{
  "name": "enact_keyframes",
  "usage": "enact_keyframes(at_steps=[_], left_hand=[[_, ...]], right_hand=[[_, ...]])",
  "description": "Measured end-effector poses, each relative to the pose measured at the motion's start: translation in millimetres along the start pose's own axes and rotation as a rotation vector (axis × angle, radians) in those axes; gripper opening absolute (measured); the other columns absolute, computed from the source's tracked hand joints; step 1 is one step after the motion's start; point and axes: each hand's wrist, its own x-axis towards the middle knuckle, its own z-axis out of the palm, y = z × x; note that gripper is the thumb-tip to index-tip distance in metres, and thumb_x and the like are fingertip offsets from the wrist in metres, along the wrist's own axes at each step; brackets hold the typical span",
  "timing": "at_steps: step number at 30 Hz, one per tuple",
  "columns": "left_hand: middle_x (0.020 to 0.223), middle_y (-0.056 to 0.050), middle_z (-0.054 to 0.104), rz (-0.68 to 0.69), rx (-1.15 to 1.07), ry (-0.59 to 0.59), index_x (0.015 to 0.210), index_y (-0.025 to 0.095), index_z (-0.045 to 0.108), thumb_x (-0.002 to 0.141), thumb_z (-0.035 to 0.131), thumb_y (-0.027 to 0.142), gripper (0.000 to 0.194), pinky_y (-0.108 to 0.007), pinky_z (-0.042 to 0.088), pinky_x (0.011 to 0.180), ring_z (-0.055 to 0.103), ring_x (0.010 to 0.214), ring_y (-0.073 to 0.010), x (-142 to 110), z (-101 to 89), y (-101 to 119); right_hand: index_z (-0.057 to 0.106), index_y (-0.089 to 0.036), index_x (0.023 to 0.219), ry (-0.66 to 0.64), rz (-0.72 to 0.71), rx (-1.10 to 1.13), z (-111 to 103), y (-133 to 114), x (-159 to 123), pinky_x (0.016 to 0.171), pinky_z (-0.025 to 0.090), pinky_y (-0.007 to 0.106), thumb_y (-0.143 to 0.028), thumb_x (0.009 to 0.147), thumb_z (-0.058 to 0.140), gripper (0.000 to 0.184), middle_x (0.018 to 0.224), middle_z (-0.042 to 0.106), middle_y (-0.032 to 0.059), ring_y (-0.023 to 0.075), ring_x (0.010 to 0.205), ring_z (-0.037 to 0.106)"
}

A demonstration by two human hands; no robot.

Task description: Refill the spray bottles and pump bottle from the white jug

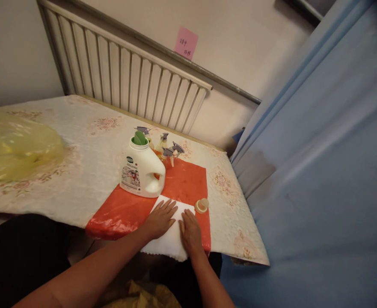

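Both palms rest on a white cloth [170, 240] that lies over a red plastic sheet [188, 179] at the table's front edge. My left hand [160, 219] is flat on the cloth's left part, fingers stretched forward. On its right side lies my right hand [191, 232], fingers extended too. Just beyond my right fingertips sits a small pale cap [202, 205]. A big white jug [143, 171] with a handle and a printed label stands upright behind my left hand. Something green [139, 138] sits in its mouth.
Several spray bottles [162, 143] with grey trigger heads stand behind the jug, partly hidden. A yellow plastic bag [21, 147] lies on the flowered tablecloth [92, 149] at left. A radiator [127, 70] runs along the back wall; a blue curtain [319, 171] hangs on the right.
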Motion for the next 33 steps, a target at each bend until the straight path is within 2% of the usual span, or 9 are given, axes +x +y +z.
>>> enact_keyframes(at_steps=[4, 8, 12, 18, 21, 24, 28, 33], left_hand=[[0.151, -0.011, 0.051, -0.050, -0.016, -0.006, 0.136, 0.017, 0.057, 0.099, 0.051, 0.032, 0.040, -0.045, 0.032, 0.118, 0.040, 0.144, -0.0276, -4.3, -4.4, -1.8], [0.140, -0.015, 0.057, -0.222, -0.051, 0.009, 0.120, 0.015, 0.063, 0.098, 0.049, 0.027, 0.029, -0.044, 0.041, 0.110, 0.051, 0.131, -0.0286, -10.8, -20.2, -1.4], [0.123, -0.012, 0.062, -0.431, -0.123, -0.065, 0.108, 0.017, 0.063, 0.096, 0.048, 0.024, 0.020, -0.042, 0.044, 0.103, 0.054, 0.120, -0.0274, -12.5, -41.1, -2.9], [0.121, -0.018, 0.064, -0.655, -0.199, -0.153, 0.113, 0.013, 0.059, 0.093, 0.052, 0.026, 0.024, -0.040, 0.049, 0.092, 0.061, 0.113, -0.0293, -3.9, -49.0, -15.0], [0.116, -0.017, 0.069, -0.726, -0.268, -0.193, 0.114, 0.014, 0.058, 0.092, 0.054, 0.033, 0.029, -0.038, 0.050, 0.083, 0.067, 0.103, -0.0291, 0.6, -51.0, -22.0], [0.111, -0.016, 0.072, -0.726, -0.347, -0.224, 0.111, 0.015, 0.061, 0.088, 0.059, 0.033, 0.030, -0.037, 0.050, 0.081, 0.069, 0.100, -0.0295, 2.7, -56.5, -26.0], [0.107, -0.012, 0.074, -0.658, -0.461, -0.243, 0.105, 0.016, 0.066, 0.082, 0.060, 0.026, 0.026, -0.034, 0.050, 0.079, 0.069, 0.096, -0.0280, -2.7, -67.1, -23.8], [0.098, -0.004, 0.076, -0.537, -0.594, -0.252, 0.097, 0.019, 0.069, 0.073, 0.059, 0.020, 0.025, -0.029, 0.048, 0.074, 0.069, 0.088, -0.0235, -35.3, -82.6, -13.7]], right_hand=[[0.066, -0.009, 0.118, 0.105, 0.188, -0.002, -12.0, 8.5, 9.5, 0.105, 0.045, 0.045, -0.019, 0.095, 0.041, 0.035, 0.123, 0.067, 0.0191, 0.0282, 0.118, 0.060], [0.064, -0.010, 0.119, 0.109, 0.252, 0.005, -14.5, 16.0, 17.7, 0.099, 0.046, 0.046, -0.017, 0.091, 0.043, 0.036, 0.117, 0.068, 0.0194, 0.0304, 0.111, 0.062], [0.064, -0.013, 0.117, 0.094, 0.306, 0.036, -9.5, 19.4, 21.3, 0.097, 0.046, 0.042, -0.017, 0.085, 0.048, 0.036, 0.115, 0.069, 0.0168, 0.0301, 0.109, 0.062], [0.067, -0.012, 0.113, 0.023, 0.466, 0.102, -10.6, 21.1, 32.0, 0.071, 0.049, 0.036, -0.015, 0.074, 0.050, 0.042, 0.090, 0.074, 0.0138, 0.0292, 0.081, 0.068], [0.070, -0.015, 0.102, -0.023, 0.526, 0.139, -15.0, 20.8, 38.2, 0.064, 0.047, 0.033, -0.013, 0.067, 0.050, 0.040, 0.080, 0.073, 0.0100, 0.0267, 0.072, 0.067], [0.070, -0.016, 0.087, -0.071, 0.563, 0.182, -21.3, 18.1, 42.0, 0.060, 0.044, 0.030, -0.012, 0.062, 0.052, 0.031, 0.072, 0.071, 0.0068, 0.0234, 0.064, 0.063], [0.065, -0.019, 0.068, -0.146, 0.556, 0.270, -33.9, 9.1, 40.3, 0.054, 0.039, 0.026, -0.012, 0.058, 0.054, 0.016, 0.061, 0.063, -0.0005, 0.0176, 0.058, 0.056], [0.057, -0.020, 0.060, -0.220, 0.483, 0.386, -57.3, -9.3, 23.9, 0.053, 0.034, 0.023, -0.014, 0.060, 0.055, 0.007, 0.057, 0.053, -0.0059, 0.0134, 0.055, 0.048]])
